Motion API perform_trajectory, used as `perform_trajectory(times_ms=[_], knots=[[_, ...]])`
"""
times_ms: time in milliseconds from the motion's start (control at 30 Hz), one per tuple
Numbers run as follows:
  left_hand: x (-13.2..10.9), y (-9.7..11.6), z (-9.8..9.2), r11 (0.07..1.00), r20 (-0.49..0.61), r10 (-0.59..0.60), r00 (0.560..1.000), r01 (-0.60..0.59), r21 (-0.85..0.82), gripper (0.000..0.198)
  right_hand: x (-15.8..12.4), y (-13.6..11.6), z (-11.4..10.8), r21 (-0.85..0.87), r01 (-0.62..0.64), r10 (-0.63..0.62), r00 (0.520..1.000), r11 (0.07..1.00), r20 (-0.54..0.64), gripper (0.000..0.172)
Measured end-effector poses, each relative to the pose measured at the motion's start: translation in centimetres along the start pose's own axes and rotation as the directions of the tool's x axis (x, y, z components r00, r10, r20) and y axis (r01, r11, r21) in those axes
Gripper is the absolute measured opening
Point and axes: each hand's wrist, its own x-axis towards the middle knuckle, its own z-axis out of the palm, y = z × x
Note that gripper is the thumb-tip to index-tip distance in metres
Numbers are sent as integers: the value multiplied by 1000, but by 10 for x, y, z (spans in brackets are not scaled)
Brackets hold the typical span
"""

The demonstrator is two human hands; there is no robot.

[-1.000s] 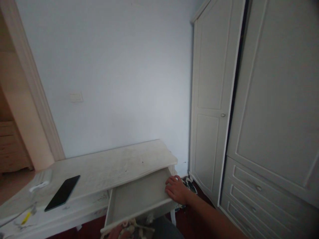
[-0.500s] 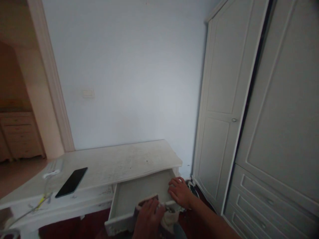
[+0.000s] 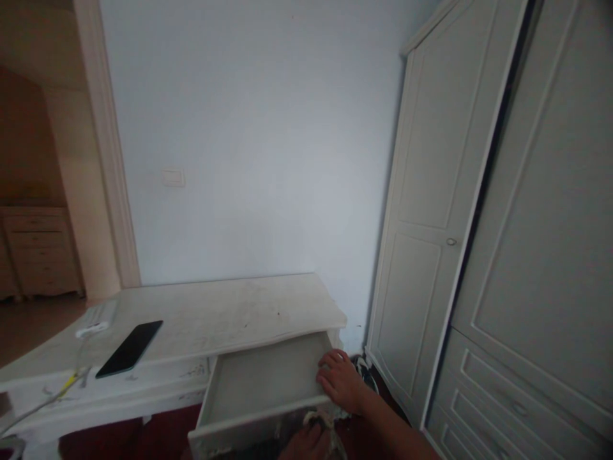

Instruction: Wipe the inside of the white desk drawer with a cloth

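A white drawer [image 3: 268, 377] is pulled out from the white desk [image 3: 230, 313], its inside showing a plain pale bottom. My right hand [image 3: 341, 381] lies over the drawer's right side near the front corner, fingers curled across the rim. Below, at the picture's bottom edge, my left hand [image 3: 306, 444] is at the outer face of the drawer front. It is closed on a crumpled beige cloth [image 3: 325, 421], only part of which shows. Dark marks are visible on the drawer front around that hand.
A black phone [image 3: 130, 349] lies on the desk's left part, near a white box-like device [image 3: 98, 318] and a cable [image 3: 36, 407] with a yellow band. On the right stands a tall white wardrobe [image 3: 416, 268]. Dark red flooring [image 3: 129, 434] shows underneath the desk.
My left hand has moved with the cloth from the drawer's front rim down to its outer face. My right hand stays on the drawer's right side. The view has shifted slightly.
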Motion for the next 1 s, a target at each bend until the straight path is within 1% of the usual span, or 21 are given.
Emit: perform_trajectory(times_ms=[100, 233, 433, 600, 667, 733, 800, 867, 900, 933, 967, 1000], knots=[[-7, 2, 1, 999, -10, 36, 999, -36, 23, 34, 1, -3, -4, 2, -3, 3, 1000, 1000, 5, 29], [0, 7, 4, 998, 43, 60, 997, -61, 34, 30, 3, -6, -9, 2, -12, 12, 999, 1000, 40, 33], [8, 6, 3, 990, 15, 137, 990, -137, -19, 38, 6, -3, -5, -5, -2, 2, 999, 1000, 42, 30], [20, 8, -5, 994, 53, 77, 996, -73, -81, 31, 4, -1, -3, 6, 1, -1, 999, 1000, 33, 32], [30, 8, -10, 994, 73, 30, 997, -22, -106, 30, 4, -1, -3, 13, 2, -2, 1000, 1000, 29, 32], [41, 4, -21, 991, 101, -31, 994, 44, -129, 30, 6, 1, -1, 23, -9, 8, 999, 1000, 32, 30], [54, -7, -38, 983, 126, -73, 989, 93, -157, 32, 10, 4, 1, 30, -25, 24, 999, 999, 49, 28], [68, -25, -64, 963, 186, -137, 973, 175, -204, 31, 13, 7, 4, 33, -34, 32, 997, 999, 70, 25], [74, -36, -79, 924, 292, -211, 933, 288, -251, 30, 14, 7, 5, 33, -35, 33, 997, 999, 77, 24], [79, -49, -96, 860, 395, -320, 861, 438, -260, 28, 14, 7, 5, 33, -35, 33, 996, 999, 79, 23], [83, -62, -114, 769, 510, -414, 754, 589, -247, 31, 14, 7, 5, 34, -34, 32, 997, 999, 75, 23], [83, -75, -132, 687, 624, -442, 644, 691, -226, 33, 13, 6, 5, 35, -32, 29, 997, 999, 69, 24]])
